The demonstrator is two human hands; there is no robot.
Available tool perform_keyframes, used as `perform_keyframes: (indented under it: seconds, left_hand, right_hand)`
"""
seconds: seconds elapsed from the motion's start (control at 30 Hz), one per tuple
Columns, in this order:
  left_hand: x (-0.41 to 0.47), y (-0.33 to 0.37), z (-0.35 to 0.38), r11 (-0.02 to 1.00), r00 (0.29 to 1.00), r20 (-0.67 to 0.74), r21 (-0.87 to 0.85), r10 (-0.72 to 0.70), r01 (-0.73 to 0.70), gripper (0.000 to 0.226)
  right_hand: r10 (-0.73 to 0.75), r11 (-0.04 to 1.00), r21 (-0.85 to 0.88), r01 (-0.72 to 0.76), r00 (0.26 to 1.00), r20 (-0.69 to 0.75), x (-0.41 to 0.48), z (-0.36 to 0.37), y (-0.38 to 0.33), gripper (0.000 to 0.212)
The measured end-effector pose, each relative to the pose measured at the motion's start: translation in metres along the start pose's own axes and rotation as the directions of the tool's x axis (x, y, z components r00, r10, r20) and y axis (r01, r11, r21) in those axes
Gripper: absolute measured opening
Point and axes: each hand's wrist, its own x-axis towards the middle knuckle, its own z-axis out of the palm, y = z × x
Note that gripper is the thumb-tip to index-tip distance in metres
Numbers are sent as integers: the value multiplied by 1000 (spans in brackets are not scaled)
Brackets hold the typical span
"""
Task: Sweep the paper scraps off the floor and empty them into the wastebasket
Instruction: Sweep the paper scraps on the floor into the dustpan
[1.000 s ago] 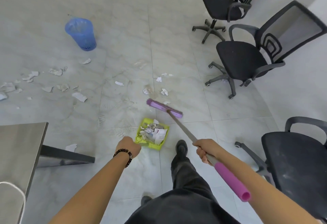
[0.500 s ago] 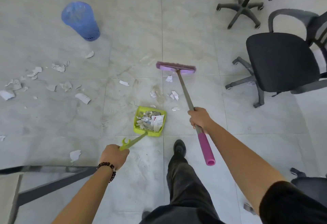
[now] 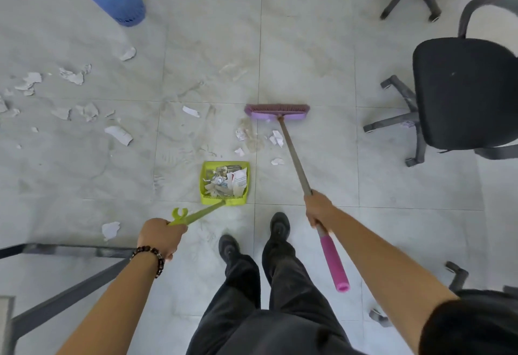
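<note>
Left grip (image 3: 161,235) grasps the dustpan (image 3: 204,183) handle, right grip (image 3: 319,210) grasps the broom (image 3: 294,158). Scraps (image 3: 276,137) lie between broom head and pan, mostly right of its mouth. I judge a straight pull misses, and the loaded pan may spill.

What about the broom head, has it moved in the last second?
Yes: the broom head swung outward, past the scraps, up to the far tile seam.
</note>
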Motion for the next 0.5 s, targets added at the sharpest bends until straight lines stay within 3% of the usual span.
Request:
perform_keyframes:
  seconds: [0.2, 0.5]
  left_hand:
    - [-2, 10, -6, 1000, 998, 54, 0, -14, 14, 29]
    - [2, 24, -11, 1000, 994, 104, 7, 12, -13, 24]
  right_hand:
    - [-63, 992, 104, 72, 994, -94, -43, 14, 10, 20]
    - [-240, 942, 185, 280, 948, -210, 32, 15, -156, 26]
